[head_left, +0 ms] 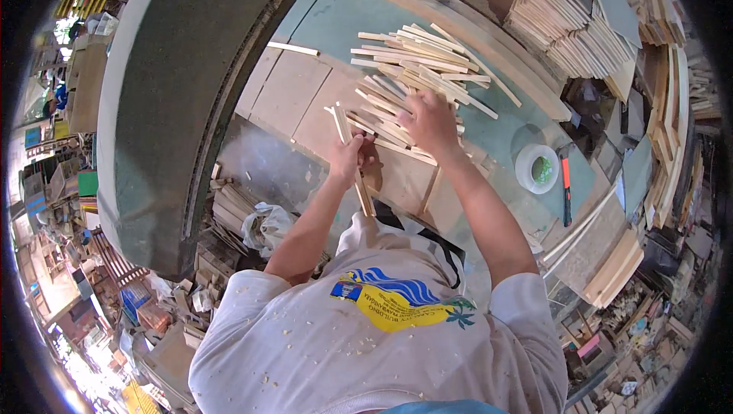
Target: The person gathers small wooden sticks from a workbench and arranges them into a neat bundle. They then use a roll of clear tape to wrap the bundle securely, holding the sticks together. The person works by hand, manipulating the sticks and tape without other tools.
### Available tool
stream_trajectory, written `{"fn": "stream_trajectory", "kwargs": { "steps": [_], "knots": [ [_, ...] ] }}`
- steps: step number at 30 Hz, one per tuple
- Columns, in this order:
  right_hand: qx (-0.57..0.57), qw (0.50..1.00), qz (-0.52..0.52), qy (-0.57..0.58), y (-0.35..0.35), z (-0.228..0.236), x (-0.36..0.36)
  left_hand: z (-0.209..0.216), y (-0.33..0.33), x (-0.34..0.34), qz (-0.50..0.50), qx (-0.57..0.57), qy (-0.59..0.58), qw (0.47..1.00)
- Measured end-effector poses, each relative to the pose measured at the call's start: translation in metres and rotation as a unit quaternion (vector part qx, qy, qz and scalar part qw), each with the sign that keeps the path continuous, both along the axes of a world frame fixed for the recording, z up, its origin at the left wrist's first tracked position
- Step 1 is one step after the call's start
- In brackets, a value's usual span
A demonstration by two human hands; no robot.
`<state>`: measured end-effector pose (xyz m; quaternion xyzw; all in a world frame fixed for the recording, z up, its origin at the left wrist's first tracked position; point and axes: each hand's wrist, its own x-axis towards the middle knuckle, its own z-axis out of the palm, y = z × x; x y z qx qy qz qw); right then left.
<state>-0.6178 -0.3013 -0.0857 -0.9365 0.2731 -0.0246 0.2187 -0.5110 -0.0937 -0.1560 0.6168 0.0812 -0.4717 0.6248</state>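
Note:
My left hand (350,156) is closed around a few thin, pale wooden strips (342,122), which stick out above the fist and below it toward my shirt. A loose pile of similar wooden strips (416,55) lies on the worktable (309,93), fanned out in several directions. Over the near right part of that pile, my right hand (431,124) has its fingers bent together against the strips. The hand itself partly hides its fingertips, and exactly which strip they grip is hard to see.
A white round bowl (536,169) with green contents stands right of the pile, beside an orange-and-black tool (566,185). A large dark machine body (191,70) rises at left. Stacked boards (565,32) sit far right. A long wooden rail (473,28) edges the table's far side.

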Motion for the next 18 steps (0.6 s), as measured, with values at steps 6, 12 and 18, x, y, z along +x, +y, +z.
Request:
{"fn": "stream_trajectory", "kwargs": {
  "steps": [6, 12, 18],
  "knots": [
    [-0.085, 0.986, -0.116, 0.08, -0.077, -0.01, 0.048, 0.013, -0.004, 0.001, -0.004, -0.02, 0.002, 1.0],
    [-0.048, 0.997, -0.018, 0.062, -0.042, -0.015, 0.026, -0.005, 0.004, 0.006, -0.029, -0.026, -0.017, 0.999],
    [0.016, 0.998, -0.056, -0.031, -0.011, -0.023, -0.001, 0.015, -0.004, 0.005, -0.03, -0.005, -0.019, 0.999]
  ]
}}
